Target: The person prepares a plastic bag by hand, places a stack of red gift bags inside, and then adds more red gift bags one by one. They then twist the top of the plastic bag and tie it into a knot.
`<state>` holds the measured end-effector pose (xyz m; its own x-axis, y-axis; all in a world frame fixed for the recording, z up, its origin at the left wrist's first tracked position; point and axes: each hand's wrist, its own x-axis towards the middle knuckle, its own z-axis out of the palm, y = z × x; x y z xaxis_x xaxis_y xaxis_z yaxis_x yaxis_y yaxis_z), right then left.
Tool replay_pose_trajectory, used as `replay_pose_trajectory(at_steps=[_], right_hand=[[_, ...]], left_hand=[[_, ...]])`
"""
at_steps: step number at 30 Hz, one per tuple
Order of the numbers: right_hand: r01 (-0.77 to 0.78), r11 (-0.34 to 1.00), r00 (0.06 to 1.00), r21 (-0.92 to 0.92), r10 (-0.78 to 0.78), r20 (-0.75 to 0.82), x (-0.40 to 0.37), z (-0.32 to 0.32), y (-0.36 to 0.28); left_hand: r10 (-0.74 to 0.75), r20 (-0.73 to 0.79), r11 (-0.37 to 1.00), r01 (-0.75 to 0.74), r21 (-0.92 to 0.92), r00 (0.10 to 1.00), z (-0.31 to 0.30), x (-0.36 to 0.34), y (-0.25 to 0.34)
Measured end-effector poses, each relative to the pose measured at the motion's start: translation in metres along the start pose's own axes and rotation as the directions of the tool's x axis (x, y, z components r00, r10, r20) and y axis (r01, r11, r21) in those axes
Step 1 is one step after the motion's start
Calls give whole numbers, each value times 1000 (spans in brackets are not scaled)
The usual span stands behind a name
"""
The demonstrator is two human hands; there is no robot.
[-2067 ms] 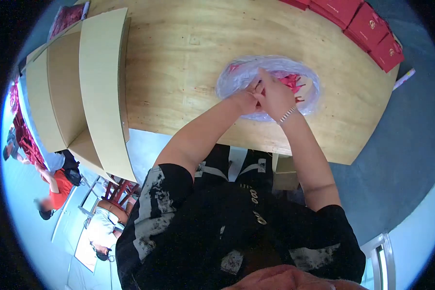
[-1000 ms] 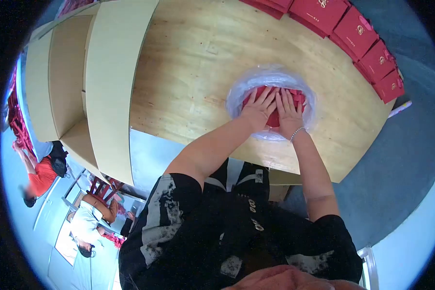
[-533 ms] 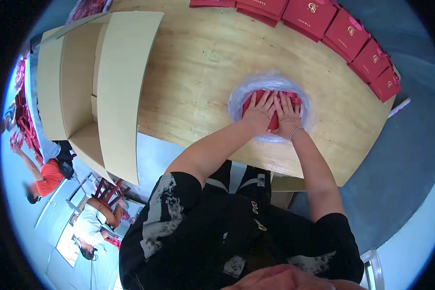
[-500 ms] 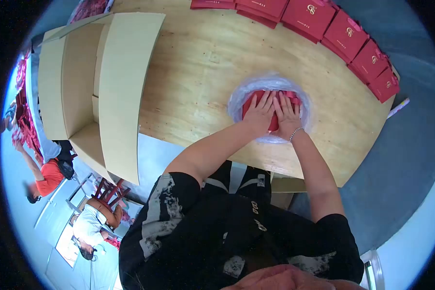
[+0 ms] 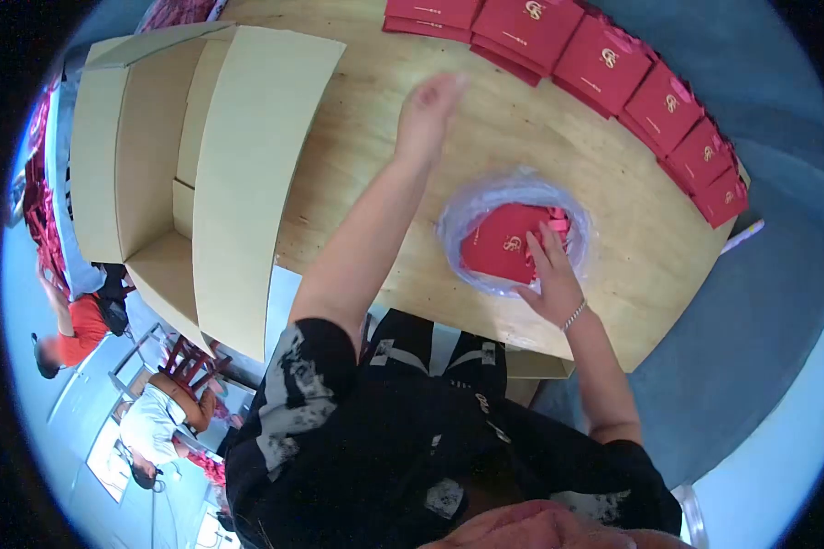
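Left hand: above plywood table, grip too blurred to tell
Right hand: spread open, grasping nothing, fingertips on red gift bag
Red gift bag: inside clear plastic bag

The bag is red with gold print, the carton tan, the table pale, wood-grained.

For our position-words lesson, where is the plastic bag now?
In the head view, the plastic bag is on the table, right of the cardboard box, with the right hand over its edge.
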<state>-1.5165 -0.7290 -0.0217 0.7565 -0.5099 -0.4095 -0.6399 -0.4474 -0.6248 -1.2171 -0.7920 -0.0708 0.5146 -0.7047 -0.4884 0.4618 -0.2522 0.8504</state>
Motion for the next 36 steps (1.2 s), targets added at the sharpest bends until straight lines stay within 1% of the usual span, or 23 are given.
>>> replay_pose_trajectory(at_steps=[2,3,5,6,8,9,10,11,12,14,15,16,18,20,21,23,27,30,31,32,33,34,36], right_hand=[[11,998,998,55,-8,-55,-1,-4,-14],[7,997,998,82,-1,-70,-3,-3,-21],[-19,989,999,149,25,-43,-10,0,-28],[-38,981,999,189,42,-17,-15,1,-31],[-66,986,998,151,68,-11,-32,8,-34],[-127,978,992,166,123,39,-40,8,-35],[-185,966,982,182,172,83,-45,10,-35],[-209,962,976,177,194,99,-50,14,-33],[-213,960,975,180,197,100,-54,16,-31],[-278,936,958,218,253,133,-60,21,-26],[-280,934,957,221,255,136,-61,23,-23],[-290,932,955,216,267,128,-62,25,-21],[-303,929,952,211,282,123,-63,26,-19],[-289,932,957,217,274,98,-64,29,-16],[-288,932,957,218,272,100,-65,30,-15],[-307,927,950,217,286,126,-64,31,-14],[-270,942,962,197,257,88,-63,28,-16],[-211,959,977,191,205,52,-59,23,-18],[-192,955,981,227,185,54,-57,18,-21],[-172,949,985,263,163,56,-52,12,-25],[-167,950,986,264,158,57,-44,3,-30],[-112,957,993,268,101,54,-32,-7,-36],[-24,951,1000,307,20,17,-2,-27,-50]], left_hand=[[-175,-252,980,143,-140,952,1,59,-4],[-178,-257,978,141,-155,950,4,82,-4],[14,-233,940,-92,-330,972,14,114,2],[-1,-236,935,-83,-345,972,20,120,13],[35,-258,860,-161,-484,965,29,131,35],[23,-260,860,-152,-488,965,27,149,20],[3,-308,846,-166,-506,951,21,180,1],[-15,-352,833,-183,-521,936,17,201,-10],[-18,-351,836,-179,-519,936,15,209,-13],[-184,-457,893,-47,-448,870,11,221,-17],[-186,-457,894,-43,-446,870,7,211,-10],[-166,-254,810,-15,-586,953,0,197,-4],[-113,-44,708,50,-704,993,2,191,6],[-208,-301,819,-2,-573,931,12,196,7],[-209,-304,820,-3,-573,930,12,200,4],[-204,-389,825,-56,-562,898,13,206,1],[-181,-369,773,-100,-626,912,9,215,-9],[-117,-377,783,-149,-605,919,-21,238,-45],[-49,-382,755,-216,-619,923,-30,234,-52],[19,-389,721,-283,-632,921,-39,230,-55],[83,-355,710,-305,-635,931,-48,212,-52],[149,-317,700,-327,-636,937,-57,190,-51],[141,-396,753,-358,-552,907,-76,150,-49]])
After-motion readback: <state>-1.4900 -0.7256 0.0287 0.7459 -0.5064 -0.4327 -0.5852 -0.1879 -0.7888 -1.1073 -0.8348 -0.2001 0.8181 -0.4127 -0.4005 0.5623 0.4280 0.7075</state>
